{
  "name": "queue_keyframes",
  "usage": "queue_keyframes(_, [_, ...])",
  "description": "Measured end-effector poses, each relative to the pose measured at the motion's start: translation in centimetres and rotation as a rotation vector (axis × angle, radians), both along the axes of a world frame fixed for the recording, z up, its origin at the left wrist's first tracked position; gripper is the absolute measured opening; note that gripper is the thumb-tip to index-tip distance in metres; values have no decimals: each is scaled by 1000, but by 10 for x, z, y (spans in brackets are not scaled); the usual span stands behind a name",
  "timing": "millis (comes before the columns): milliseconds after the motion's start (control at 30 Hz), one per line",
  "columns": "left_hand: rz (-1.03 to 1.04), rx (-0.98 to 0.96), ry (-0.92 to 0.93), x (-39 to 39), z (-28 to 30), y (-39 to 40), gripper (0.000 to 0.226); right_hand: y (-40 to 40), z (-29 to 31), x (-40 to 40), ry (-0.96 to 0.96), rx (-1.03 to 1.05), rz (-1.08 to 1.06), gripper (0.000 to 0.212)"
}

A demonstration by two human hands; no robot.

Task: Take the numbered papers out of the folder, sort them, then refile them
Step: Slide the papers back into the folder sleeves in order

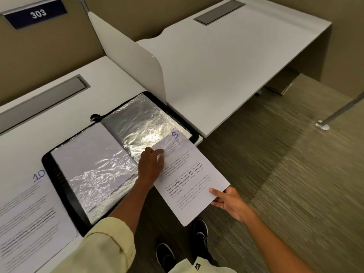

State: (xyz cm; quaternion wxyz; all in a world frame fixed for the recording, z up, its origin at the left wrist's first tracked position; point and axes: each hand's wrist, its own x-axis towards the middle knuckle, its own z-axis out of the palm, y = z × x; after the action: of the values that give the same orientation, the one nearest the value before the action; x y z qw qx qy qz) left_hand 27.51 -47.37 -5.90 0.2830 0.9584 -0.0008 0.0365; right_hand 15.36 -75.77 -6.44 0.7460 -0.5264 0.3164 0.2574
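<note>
- Folder point(65, 186) lies open on the white surface point(118, 79), black cover, clear plastic sleeves showing on both halves; its right corner sits at the surface's front-right edge.
- Left page sleeve holds a blank-looking white sheet point(82, 154); right sleeve point(141, 119) looks crinkled and shiny, and I can't tell if anything is in it beyond the sheet below.
- Paper numbered 8 point(189, 180) is partway in that right sleeve: top corner with the handwritten 8 lies under the plastic, the rest sticks out past the surface edge, over the floor point(295, 174).
- Left hand point(150, 164) is on the sleeve's lower edge, right where the sheet enters; fingers curled, grip appears to pinch the plastic edge at the paper. Exact finger contact is blurred.
- Right hand point(228, 200) holds the outer bottom corner of paper 8, grip narrow, thumb on top and fingers under.
- Paper numbered 10 point(25, 217) lies flat on the surface just left of the folder, printed text up, touching or slightly under the folder's left edge; can't tell which.
- Nameplate reading 303 point(35, 13) is on the partition behind.
- Second desk point(236, 66) stands to the right, beyond a white divider panel point(141, 64).
- Dark shoes point(201, 231) are visible on the carpeted floor below.
</note>
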Motion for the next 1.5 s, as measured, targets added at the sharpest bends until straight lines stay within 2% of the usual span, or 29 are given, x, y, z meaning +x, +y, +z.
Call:
queue_keyframes(100, [-15, -7, 23, 2, -1, 1, 25, 20, -3, -17, -1, 4, -55, 35])
queue_keyframes(267, [-73, -17, -11, 3, 3, 2, 15, 43, 3, -25, -116, -190, -102, 20])
queue_keyframes(467, [-78, -23, -26, 3, 6, -2, 19, 57, 18, -8, -213, -356, -66, 11])
queue_keyframes(567, [-74, -54, -13, 3, 6, -4, 13, 66, 25, 10, -208, -399, -35, 10])
queue_keyframes(700, [-59, -109, -12, -1, 9, -2, 10, 82, 32, 37, -208, -372, -27, 9])
queue_keyframes(833, [-45, -165, -20, -4, 6, 8, 18, 88, 38, 48, -212, -332, 21, 12])
queue_keyframes(967, [-86, -49, -73, -5, -3, 30, 29, 76, 36, 37, -176, -318, 80, 15])
queue_keyframes(1067, [-72, -37, -83, -16, -6, 43, 34, 70, 27, 31, -176, -283, 88, 15])
queue_keyframes(1300, [-9, -220, -14, -32, -15, 44, 7, 85, 21, 43, -173, -274, 43, 15])
queue_keyframes(1500, [52, -278, 6, -36, -5, 34, 4, 112, 25, 75, -190, -289, 61, 12])
